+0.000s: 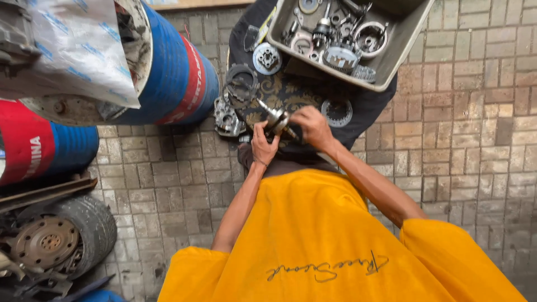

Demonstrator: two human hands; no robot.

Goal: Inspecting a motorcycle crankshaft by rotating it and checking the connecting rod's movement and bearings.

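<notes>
A metal shaft part (275,118) with a round hub is held low over a dark patterned cloth (291,89). My left hand (263,146) grips it from below. My right hand (311,126) holds its other side. Round clutch plates (241,83), a gear disc (267,58) and a toothed ring (337,113) lie on the cloth around my hands. My arms reach out from yellow sleeves.
A grey tray (391,61) holding several engine parts stands at the far side of the cloth. Blue and red drums (179,78) lie to the left. A car wheel (56,240) lies at lower left. The ground is brick paving (470,140).
</notes>
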